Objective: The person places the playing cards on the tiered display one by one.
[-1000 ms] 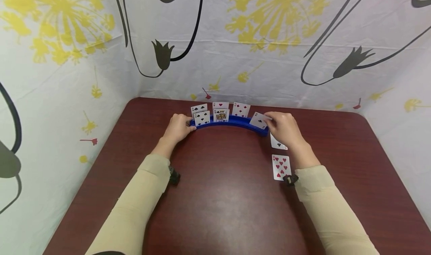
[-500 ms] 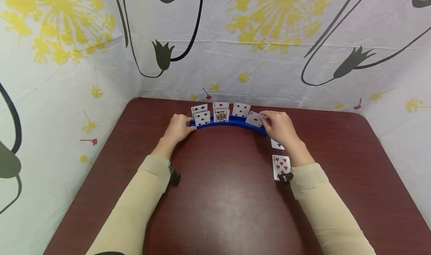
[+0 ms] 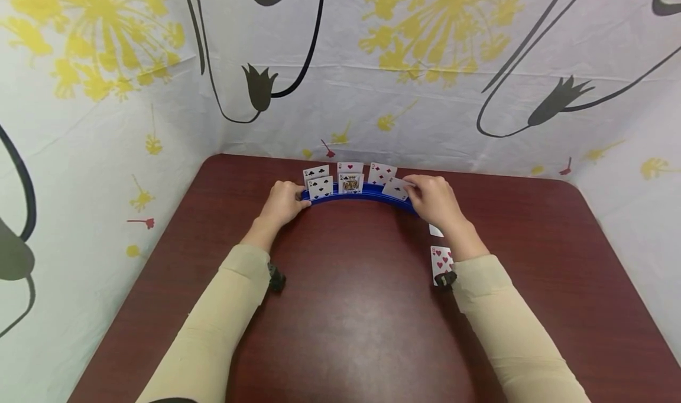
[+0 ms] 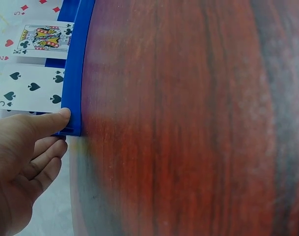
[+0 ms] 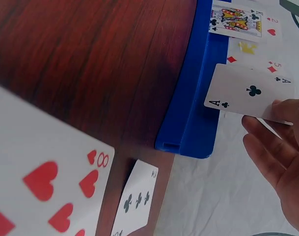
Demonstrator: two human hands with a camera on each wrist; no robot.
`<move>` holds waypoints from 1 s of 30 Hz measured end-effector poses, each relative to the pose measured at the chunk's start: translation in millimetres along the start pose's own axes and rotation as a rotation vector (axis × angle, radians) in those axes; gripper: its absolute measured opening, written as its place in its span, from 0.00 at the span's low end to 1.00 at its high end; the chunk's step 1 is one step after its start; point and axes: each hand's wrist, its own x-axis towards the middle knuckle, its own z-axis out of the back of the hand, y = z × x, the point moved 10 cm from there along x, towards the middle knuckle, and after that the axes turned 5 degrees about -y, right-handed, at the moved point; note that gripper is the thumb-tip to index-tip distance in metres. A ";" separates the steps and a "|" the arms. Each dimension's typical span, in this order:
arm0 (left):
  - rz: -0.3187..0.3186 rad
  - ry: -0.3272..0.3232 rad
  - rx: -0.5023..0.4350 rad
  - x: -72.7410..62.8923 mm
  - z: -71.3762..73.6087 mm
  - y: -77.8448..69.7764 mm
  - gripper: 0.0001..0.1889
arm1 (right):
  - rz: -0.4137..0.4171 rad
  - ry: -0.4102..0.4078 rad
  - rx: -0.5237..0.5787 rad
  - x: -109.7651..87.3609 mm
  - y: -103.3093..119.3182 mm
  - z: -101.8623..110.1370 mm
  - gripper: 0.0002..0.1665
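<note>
A curved blue playing card holder [image 3: 367, 195] stands near the table's far edge. My left hand [image 3: 282, 202] grips its left end, thumb [image 4: 53, 120] on the front and fingers behind. My right hand [image 3: 433, 199] pinches the ace of clubs [image 5: 250, 91] by its edge, tilted over the right part of the holder, in front of the five of diamonds [image 3: 380, 171]. Upright in the holder stand the five of spades [image 4: 34, 87] and the king of clubs [image 3: 351, 183] in front. Behind them are a clubs card [image 3: 315, 171] and the two of hearts [image 3: 349, 167].
On the table right of the holder lie the eight of hearts [image 3: 441, 261], partly under the right wrist camera, and a three of clubs [image 5: 137, 196], mostly hidden by my right hand in the head view. A patterned cloth [image 3: 330, 113] hangs behind the brown table [image 3: 346, 308].
My right hand has slid left with the ace of clubs along the holder, from its right end toward the five of diamonds. My left hand has stayed on the holder's left end.
</note>
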 end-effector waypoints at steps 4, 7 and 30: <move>-0.011 0.000 0.001 0.4 -1.0 -0.9 0.20 | 0.002 0.008 -0.013 2.4 2.4 -2.2 0.11; -0.015 -0.007 0.000 0.9 -0.5 -0.9 0.20 | 0.002 0.012 -0.015 4.6 4.2 -3.6 0.12; 0.009 -0.002 -0.029 -0.2 0.2 1.3 0.20 | -0.003 0.060 -0.045 14.4 12.2 -24.0 0.13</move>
